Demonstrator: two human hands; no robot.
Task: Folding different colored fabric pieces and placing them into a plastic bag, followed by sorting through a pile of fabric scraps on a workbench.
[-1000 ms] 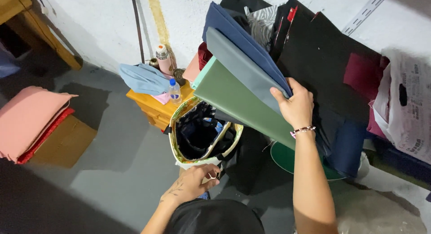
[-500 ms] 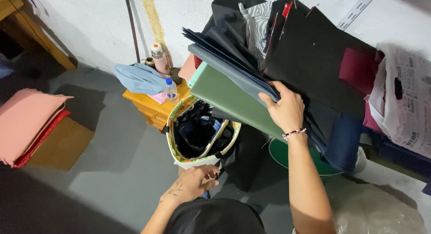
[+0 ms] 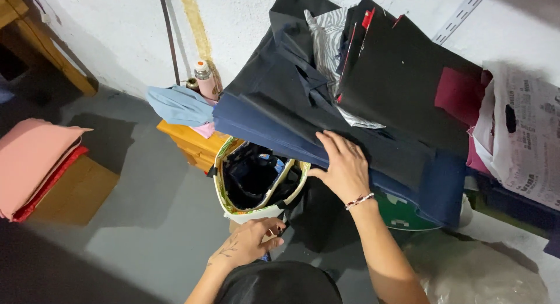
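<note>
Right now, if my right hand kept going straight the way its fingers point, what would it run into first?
The right hand already lies flat on the stacked dark fabric. Sliding on up and left, it would probably meet the black folded layers first, then the zebra-print cloth; depth is unclear.

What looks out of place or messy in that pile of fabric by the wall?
The stack of dark folded fabrics is uneven: sheets fan out at different angles and overhang the open tote bag below. A zebra-patterned piece sticks out crookedly between black sheets. The right hand lies flat on the stack.
</note>
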